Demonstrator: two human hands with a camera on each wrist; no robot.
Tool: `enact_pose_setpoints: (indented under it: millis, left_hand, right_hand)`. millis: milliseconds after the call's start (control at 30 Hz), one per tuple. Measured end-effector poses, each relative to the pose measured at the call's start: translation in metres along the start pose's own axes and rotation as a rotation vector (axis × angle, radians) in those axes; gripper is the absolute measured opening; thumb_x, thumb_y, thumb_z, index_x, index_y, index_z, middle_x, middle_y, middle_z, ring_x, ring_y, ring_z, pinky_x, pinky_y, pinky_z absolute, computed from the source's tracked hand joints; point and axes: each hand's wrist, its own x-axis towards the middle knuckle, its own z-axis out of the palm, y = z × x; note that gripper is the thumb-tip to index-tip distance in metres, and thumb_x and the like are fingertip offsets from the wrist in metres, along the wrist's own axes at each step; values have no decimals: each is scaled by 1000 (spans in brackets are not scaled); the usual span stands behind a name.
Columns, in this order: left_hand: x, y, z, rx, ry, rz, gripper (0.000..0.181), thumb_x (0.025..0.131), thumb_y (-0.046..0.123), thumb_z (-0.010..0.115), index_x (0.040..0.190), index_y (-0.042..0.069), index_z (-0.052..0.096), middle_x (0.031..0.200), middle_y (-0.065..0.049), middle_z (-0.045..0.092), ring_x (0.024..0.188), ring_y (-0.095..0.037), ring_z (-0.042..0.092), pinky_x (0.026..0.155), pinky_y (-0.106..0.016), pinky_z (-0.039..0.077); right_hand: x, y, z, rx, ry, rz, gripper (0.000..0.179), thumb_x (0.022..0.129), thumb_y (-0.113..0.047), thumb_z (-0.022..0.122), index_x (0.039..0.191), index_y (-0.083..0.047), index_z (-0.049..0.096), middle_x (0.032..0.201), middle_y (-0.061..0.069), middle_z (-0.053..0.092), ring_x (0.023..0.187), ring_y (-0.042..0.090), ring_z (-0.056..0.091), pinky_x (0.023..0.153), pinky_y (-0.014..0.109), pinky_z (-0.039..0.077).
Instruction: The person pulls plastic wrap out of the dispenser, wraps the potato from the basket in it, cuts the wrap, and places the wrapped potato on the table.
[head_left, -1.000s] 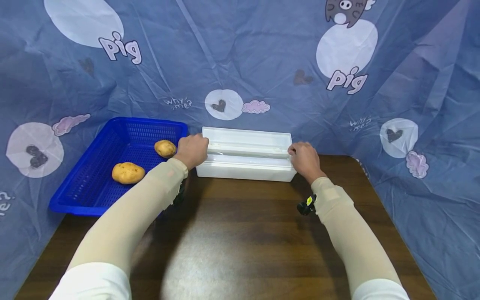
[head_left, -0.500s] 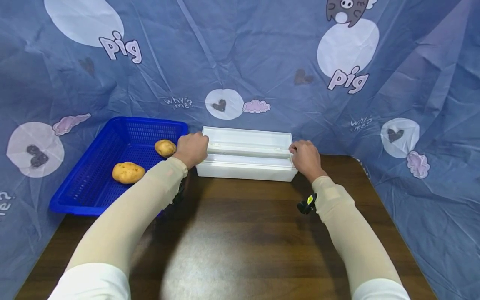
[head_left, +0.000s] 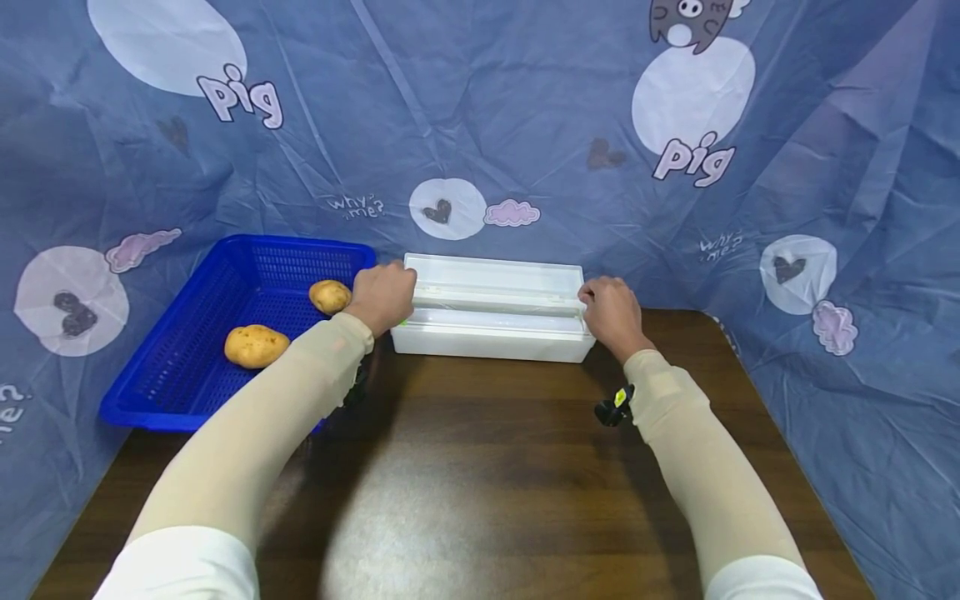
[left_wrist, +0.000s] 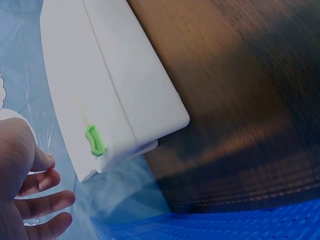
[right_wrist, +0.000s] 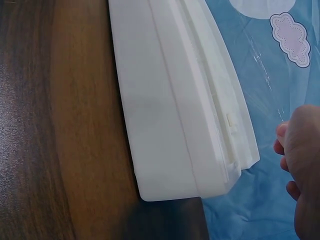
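Note:
A long white cling film dispenser (head_left: 492, 343) stands near the back of the table with its lid (head_left: 492, 271) raised. My left hand (head_left: 384, 296) is at its left end and my right hand (head_left: 611, 315) at its right end. In the right wrist view, thin shiny creases of clear cling film (right_wrist: 261, 60) run to the fingertips of my right hand (right_wrist: 305, 160), which pinch it. Similar creases meet the thumb and forefinger of my left hand (left_wrist: 30, 175); its other fingers are loosely bent. A green slider (left_wrist: 95, 141) sits on the dispenser's left end.
A blue plastic basket (head_left: 168, 400) stands left of the dispenser, under my left forearm. In it lie two potatoes, one nearer (head_left: 256, 346) and one farther (head_left: 330, 297). A blue printed cloth (head_left: 480, 125) hangs behind the brown wooden table (head_left: 480, 467).
My left hand has risen slightly away from me, and a bit of the green slider now shows beneath it. The right hand has hardly moved; dispenser, basket and potatoes stay put.

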Motion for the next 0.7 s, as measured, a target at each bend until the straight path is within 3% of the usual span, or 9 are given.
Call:
enact_pose_setpoints:
  millis: [700]
  left_hand:
    - [-4,-1,-11,5,29,23,12,84,10,66,94,4,70,94,-17,66,83,-39,68,66,-57,56]
  right_hand:
    - [3,-5,-8,-26,14,4,9,96,-8,64,94,-4,72,95,14,69,95,36,61,86,51,48]
